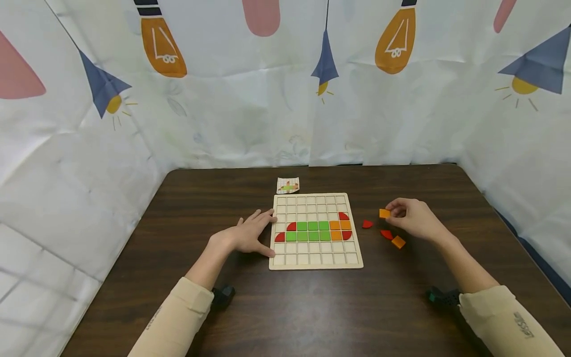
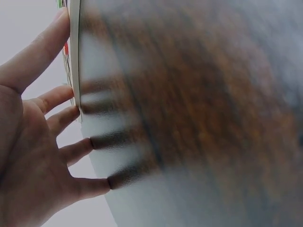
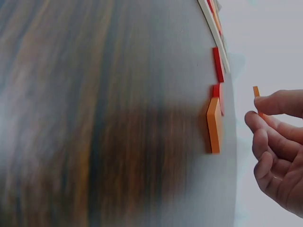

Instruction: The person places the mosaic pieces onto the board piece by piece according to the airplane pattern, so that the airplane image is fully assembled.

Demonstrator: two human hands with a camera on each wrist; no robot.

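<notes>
My right hand [image 1: 412, 217] pinches an orange square tile [image 1: 384, 213] between thumb and fingers, above the table right of the board. The right wrist view shows this held tile [image 3: 256, 91] edge-on, off the tabletop. My left hand [image 1: 244, 234] has its fingers spread, thumb and a fingertip touching the left edge of the wooden grid board [image 1: 315, 259]. In the left wrist view the other fingertips rest on the table. Green tiles [image 1: 314, 231], orange tiles [image 1: 340, 230] and red quarter-round tiles [image 1: 343, 216] fill two rows and part of a third on the board.
Right of the board lie a loose orange tile [image 1: 398, 242] and red rounded tiles [image 1: 367, 224], one beside my right hand. A small pattern card [image 1: 287, 185] lies behind the board. The dark wooden table [image 1: 312, 312] meets a printed curtain [image 1: 250, 119] at its back edge.
</notes>
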